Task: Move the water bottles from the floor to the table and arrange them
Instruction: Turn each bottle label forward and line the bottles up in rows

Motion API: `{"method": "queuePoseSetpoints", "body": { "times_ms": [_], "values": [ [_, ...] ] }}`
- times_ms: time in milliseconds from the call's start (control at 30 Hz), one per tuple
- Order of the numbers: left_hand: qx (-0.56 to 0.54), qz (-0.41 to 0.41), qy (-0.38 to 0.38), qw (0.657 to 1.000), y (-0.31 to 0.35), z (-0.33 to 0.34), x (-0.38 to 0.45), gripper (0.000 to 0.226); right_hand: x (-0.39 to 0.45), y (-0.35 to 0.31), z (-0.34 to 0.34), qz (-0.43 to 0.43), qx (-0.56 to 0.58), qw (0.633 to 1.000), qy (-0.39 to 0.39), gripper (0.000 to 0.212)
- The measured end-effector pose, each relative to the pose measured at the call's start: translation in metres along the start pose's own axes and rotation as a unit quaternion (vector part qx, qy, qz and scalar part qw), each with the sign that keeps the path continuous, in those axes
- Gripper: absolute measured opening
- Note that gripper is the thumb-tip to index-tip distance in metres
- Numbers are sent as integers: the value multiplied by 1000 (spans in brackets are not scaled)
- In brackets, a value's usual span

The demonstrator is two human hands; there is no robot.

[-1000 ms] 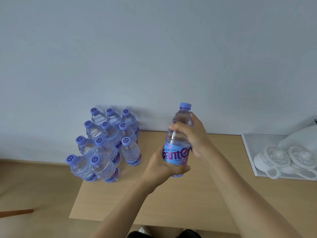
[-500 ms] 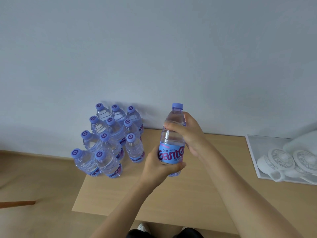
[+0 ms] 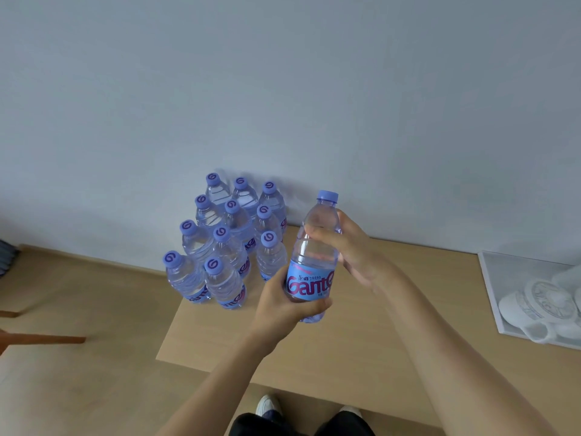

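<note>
Wall (image 3: 283,73), pale grey and plain, fills the top half, with light wooden floor (image 3: 78,309) along the left below it. Against that wall stands the light wood worktop (image 3: 345,350), and at its far right sits a white tray (image 3: 490,278) carrying white lidded cups (image 3: 534,306). On the worktop's back left corner, a tight cluster of clear plastic water bottles with purple caps and blue labels (image 3: 226,237) stands upright, touching one another in rows. Just beside that cluster, to its right, one more clear water bottle with a blue label and purple cap (image 3: 314,256) is upright in both hands; whether its base touches the worktop I can't tell. The left hand (image 3: 283,303) has a closed grip round the labelled lower part, thumb across the front. The right hand (image 3: 349,250) curls round the shoulder, below the cap. White shoe tips (image 3: 267,405) peek in at the bottom edge.
</note>
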State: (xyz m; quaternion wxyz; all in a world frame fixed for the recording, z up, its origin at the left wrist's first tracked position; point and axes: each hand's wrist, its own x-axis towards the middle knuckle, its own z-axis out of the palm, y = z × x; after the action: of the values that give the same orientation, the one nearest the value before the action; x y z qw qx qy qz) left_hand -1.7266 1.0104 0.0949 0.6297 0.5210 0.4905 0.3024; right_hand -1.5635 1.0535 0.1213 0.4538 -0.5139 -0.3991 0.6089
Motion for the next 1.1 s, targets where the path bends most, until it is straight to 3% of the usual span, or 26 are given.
{"method": "queuePoseSetpoints", "body": {
  "times_ms": [167, 467, 700, 867, 1100],
  "values": [
    [2, -7, 17, 1000, -19, -19, -4, 45, 2, 10, 16, 49, 68, 996, -35, 43],
    [34, -27, -32, 999, -49, -63, 1, 50, 8, 39, 55, -6, -36, 999, 28, 31],
    [89, -29, -6, 996, -86, -84, 17, 59, 12, 69, 72, 9, -31, 998, 48, 44],
    [116, -37, 25, 992, -109, -87, 30, 59, 10, 92, 79, 48, -131, 988, 69, 63],
    [141, -16, 47, 989, -128, -82, 45, 47, 9, 119, 85, 8, -178, 981, 78, 53]
  ]
}}
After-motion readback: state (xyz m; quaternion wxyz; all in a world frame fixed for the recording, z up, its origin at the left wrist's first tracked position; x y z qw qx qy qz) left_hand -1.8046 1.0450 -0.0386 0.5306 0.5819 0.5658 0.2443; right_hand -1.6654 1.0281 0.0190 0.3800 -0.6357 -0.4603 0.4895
